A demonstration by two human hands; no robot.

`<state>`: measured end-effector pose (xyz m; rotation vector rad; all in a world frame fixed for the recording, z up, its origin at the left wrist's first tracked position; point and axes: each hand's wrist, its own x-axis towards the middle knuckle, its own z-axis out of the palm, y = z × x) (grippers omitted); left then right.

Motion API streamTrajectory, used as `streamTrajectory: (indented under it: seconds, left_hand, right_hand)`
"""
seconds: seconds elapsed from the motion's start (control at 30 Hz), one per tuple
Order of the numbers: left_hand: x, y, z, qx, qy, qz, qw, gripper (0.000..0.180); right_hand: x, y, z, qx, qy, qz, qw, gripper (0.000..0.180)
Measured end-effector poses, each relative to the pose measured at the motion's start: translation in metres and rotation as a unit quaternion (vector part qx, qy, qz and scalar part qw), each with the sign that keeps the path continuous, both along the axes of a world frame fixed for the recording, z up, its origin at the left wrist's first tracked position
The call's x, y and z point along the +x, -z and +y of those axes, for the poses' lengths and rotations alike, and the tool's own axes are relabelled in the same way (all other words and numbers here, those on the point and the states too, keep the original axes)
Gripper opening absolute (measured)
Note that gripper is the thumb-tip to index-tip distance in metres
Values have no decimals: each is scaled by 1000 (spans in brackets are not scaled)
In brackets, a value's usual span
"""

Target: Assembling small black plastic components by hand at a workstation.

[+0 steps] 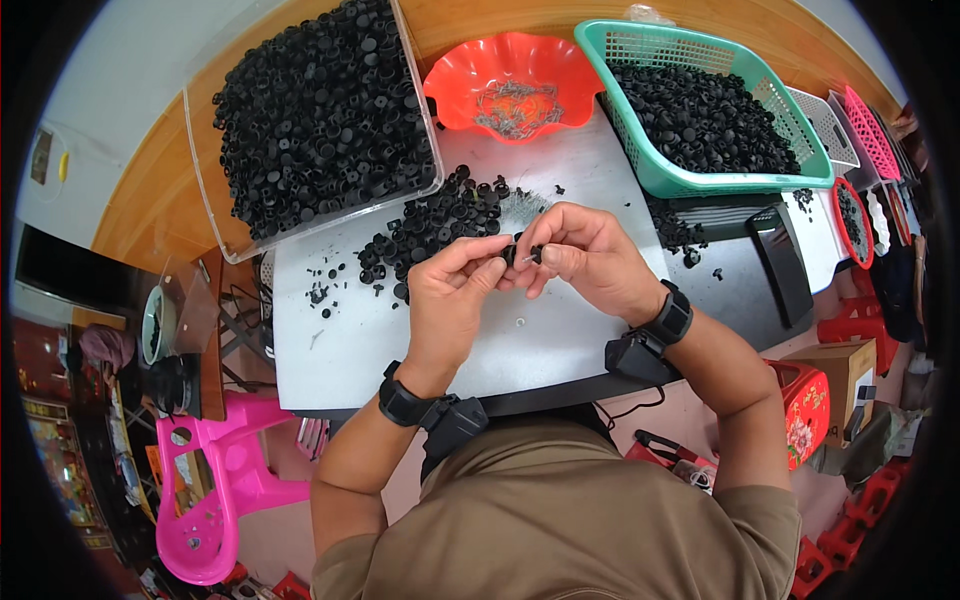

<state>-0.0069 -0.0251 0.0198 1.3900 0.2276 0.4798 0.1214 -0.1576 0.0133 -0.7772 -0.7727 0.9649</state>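
My left hand (450,290) and my right hand (595,260) meet above the middle of the pale table (470,350). Between the left thumb and fingers is a small round black plastic part (508,254). The right thumb and fingers pinch a tiny black piece (537,253), close beside that part; a thin, light sliver shows near it, too small to name. Just beyond the left hand lies a loose heap of black plastic parts (430,228). A small cluster of thin grey-green wire-like bits (524,206) rests behind the fingertips, partly hidden by them.
A clear plastic bin (345,215) full of black parts stands at the far left. Beside it are a red scalloped bowl (460,65) holding small metal pieces and a green basket (690,184) of black parts. A pink plastic chair (225,470) is at the lower left.
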Motion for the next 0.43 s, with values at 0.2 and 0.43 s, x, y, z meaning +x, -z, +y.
streamTrajectory:
  seconds: [0.2, 0.43]
  left_hand:
    - [1, 8, 10, -190, 70, 17, 979, 21]
    - [0, 18, 16, -269, 141, -14, 953, 24]
  right_hand:
    - [2, 0, -2, -21, -4, 20, 1000, 11]
    - [2, -1, -4, -42, 9, -12, 999, 14]
